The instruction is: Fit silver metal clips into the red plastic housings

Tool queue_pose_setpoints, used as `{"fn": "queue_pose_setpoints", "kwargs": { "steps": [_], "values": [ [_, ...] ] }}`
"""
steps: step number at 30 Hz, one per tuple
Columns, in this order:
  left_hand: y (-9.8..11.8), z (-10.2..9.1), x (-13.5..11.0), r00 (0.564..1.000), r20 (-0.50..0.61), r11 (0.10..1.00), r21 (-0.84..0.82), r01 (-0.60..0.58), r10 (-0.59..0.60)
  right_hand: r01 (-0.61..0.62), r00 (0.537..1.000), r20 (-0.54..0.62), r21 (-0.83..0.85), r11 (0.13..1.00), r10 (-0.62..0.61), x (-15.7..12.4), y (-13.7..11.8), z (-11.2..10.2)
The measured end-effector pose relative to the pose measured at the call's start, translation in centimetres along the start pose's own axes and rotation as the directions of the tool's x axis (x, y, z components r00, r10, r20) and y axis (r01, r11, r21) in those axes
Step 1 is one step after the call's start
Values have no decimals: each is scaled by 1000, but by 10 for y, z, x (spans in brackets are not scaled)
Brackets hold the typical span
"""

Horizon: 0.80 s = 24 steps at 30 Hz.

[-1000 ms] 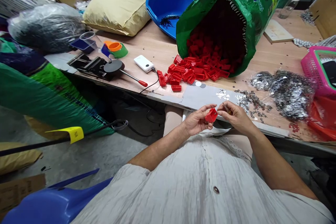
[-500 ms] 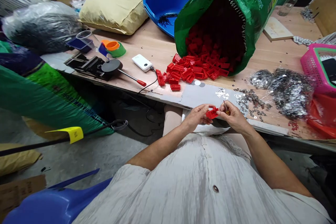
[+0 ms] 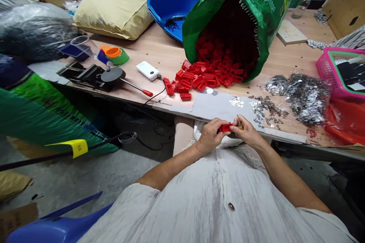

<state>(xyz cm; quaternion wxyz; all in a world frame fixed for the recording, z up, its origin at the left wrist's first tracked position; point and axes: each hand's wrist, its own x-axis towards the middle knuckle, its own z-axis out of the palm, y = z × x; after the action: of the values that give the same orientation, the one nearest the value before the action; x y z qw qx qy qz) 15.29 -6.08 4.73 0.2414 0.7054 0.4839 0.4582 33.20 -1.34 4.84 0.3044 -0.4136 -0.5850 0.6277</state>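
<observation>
- We see the red part [image 3: 225, 127] held between both hands, over the lap and just short of the near edge of the bench [image 3: 142, 51].
- Our left hand [image 3: 211, 134] pinches its left end, thumb below and curled fingers above.
- Our right hand [image 3: 246, 132] has thumb and fingertips pressed together at the part's right end; the same hand grips a small tool [image 3: 240, 126] with a yellow handle, its thin shaft pointing up.
- Whether those right fingertips hold some small piece, we cannot tell; they hide it.
- We judge the part light and stiff, probably moulded plastic, smooth enough to slide a little under dry fingers.
- Its walls look thin, so we would expect a hard squeeze in the middle to flex or crack them.
- We would take hold by the solid-looking ends or along the long sides, leaving the hollow free.
- Its long axis runs left to right, roughly along the bench edge, one end toward each palm.
- Which end counts as the front we cannot make out.
- Similar parts in the pile [image 3: 199, 78] by the green sack [image 3: 264, 60] point every way.
</observation>
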Motion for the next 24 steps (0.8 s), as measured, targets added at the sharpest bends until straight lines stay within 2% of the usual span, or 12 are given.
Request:
{"fn": "queue_pose_setpoints", "kwargs": {
  "steps": [4, 9, 12, 15, 19, 22, 24],
  "values": [
    [6, -3, -1, 988, 53, 984, -90, 151, -146, -93, 995, 50, 69, 993, 89, -5, -4, -1],
    [10, -5, 1, 973, 86, 952, -208, 226, -213, -154, 984, 102, 97, 983, 144, -8, -11, -5],
    [11, -7, 3, 970, 104, 945, -223, 240, -222, -181, 979, 119, 104, 978, 168, -8, -11, -8],
    [9, -10, 4, 971, 136, 946, -235, 224, -196, -229, 963, 184, 162, 960, 199, -9, -6, -12],
    [-2, -12, 4, 983, 121, 937, -305, 170, -139, -280, 941, 259, 237, 930, 217, -8, 1, -12],
    [-14, -10, 3, 977, 98, 889, -405, 213, -189, -258, 936, 284, 155, 954, 207, -3, -3, -15],
    [-19, -8, 3, 952, 100, 811, -503, 299, -289, -174, 954, 247, -7, 985, 170, 6, -10, -23]
  ]
}}
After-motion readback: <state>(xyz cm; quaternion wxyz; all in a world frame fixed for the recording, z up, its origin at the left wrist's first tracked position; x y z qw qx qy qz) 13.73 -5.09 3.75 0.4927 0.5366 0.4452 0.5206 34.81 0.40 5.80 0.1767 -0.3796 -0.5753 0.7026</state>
